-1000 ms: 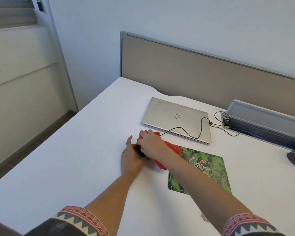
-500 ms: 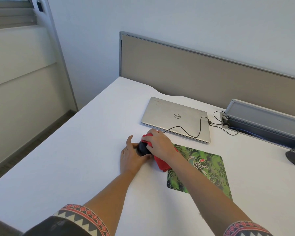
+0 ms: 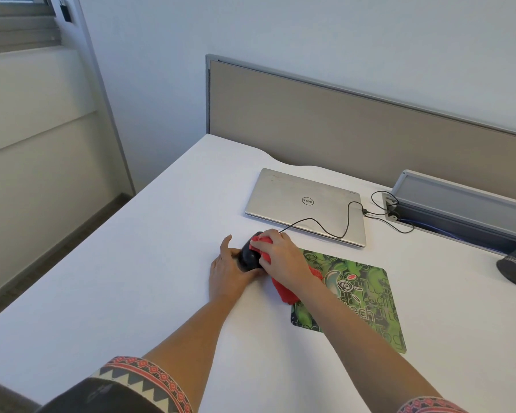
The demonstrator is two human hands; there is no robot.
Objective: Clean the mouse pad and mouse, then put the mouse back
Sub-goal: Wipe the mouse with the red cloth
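Left hand grip: fingers closed around black mouse, steadying it on white table. Right hand grip: fingers curled over red cloth, pressing it onto top of mouse. Mouse sits off green mouse pad, just beside pad's far-left corner. Cloth trails from mouse onto pad's left edge. Black cable runs from mouse away from pad, across closed silver laptop lying just beyond pad. Grey cable tray beyond pad's right side.
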